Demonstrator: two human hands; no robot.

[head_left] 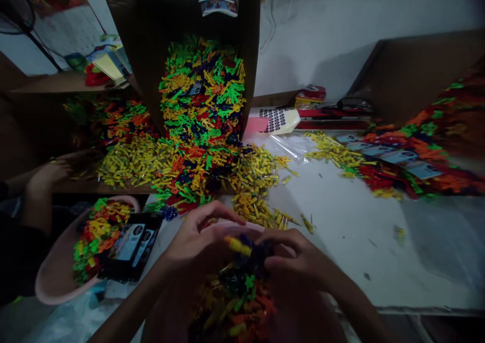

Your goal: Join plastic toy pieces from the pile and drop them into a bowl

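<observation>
Pink plastic basin [242, 226], cut off by the bottom edge; dark plastic pieces [246, 254] too dim to tell apart.

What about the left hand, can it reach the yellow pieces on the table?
Probably yes: the left hand is right by the loose yellow pieces, and only the pink basin's rim lies between.

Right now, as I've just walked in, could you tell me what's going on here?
A person's left hand and right hand are at a yellow-and-dark plastic piece above a basin of coloured plastic pieces. Behind them, a large heap of pieces spills from a cardboard box across the table. At left, a co-worker's hand is near a pink basin.
</observation>
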